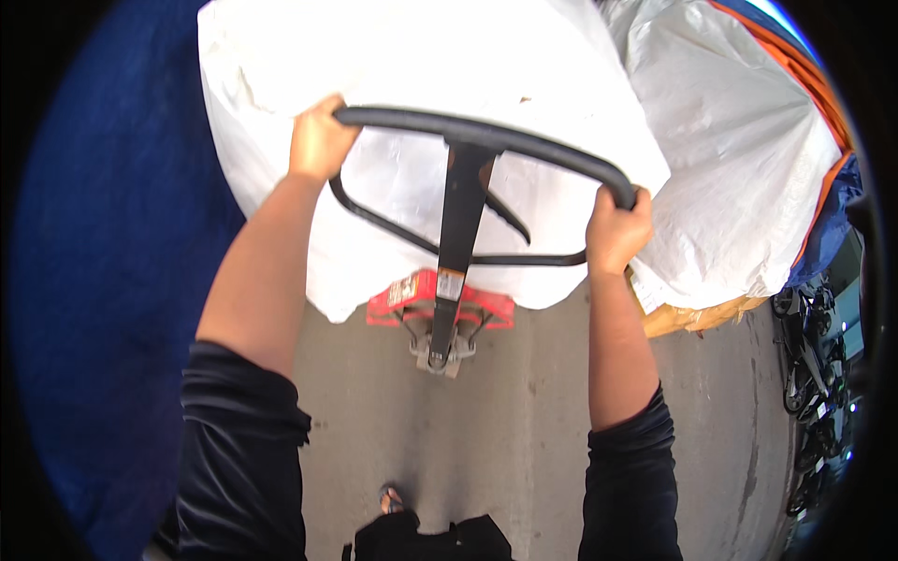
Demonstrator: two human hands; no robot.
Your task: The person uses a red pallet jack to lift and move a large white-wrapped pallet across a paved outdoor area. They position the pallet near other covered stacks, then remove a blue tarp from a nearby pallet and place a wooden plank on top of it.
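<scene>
Both my hands grip the black loop handle [458, 128] of a pallet jack. My left hand [320, 140] is closed round its upper left corner, and my right hand [617, 231] is wrapped round the right corner. A dark lever [508, 218] sits inside the loop. From the handle a black shaft [458, 210] runs down to the red body [402, 297] of the jack, low over the floor. Behind the handle stands a large load under a white cover [412, 56], which hides the forks.
A dark blue cover [122, 262] rises close on my left. To the right stands another load under a whitish sheet [720, 159], with orange and blue covers behind it. Several parked motorbikes [809, 365] line the far right of the grey floor [543, 421]. My sandalled foot [391, 498] shows below.
</scene>
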